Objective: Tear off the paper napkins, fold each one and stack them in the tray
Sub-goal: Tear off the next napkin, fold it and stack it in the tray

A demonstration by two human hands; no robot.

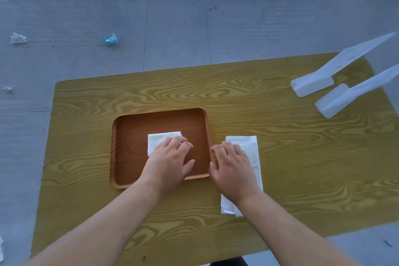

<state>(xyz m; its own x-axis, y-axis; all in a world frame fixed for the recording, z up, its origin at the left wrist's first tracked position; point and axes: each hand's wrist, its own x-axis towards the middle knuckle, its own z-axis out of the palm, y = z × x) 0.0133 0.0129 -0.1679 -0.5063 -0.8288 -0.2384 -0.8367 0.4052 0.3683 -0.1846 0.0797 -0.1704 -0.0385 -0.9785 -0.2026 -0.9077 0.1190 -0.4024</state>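
Observation:
A brown wooden tray (129, 136) lies on the table left of centre. Inside it rests a folded white napkin stack (156, 140). My left hand (170, 160) presses flat on the near right part of that stack, fingers spread. Just right of the tray, a long strip of white paper napkins (251, 149) lies lengthwise on the table. My right hand (232, 166) lies flat on the strip, covering its middle, with the thumb near the tray's right rim. Neither hand grips anything.
The table (280, 136) has a yellow wood-grain top. Two white plastic stand feet (313, 85) rest at its far right corner. Crumpled paper scraps (18, 38) and a teal scrap (110, 39) lie on the grey floor beyond the table's left side.

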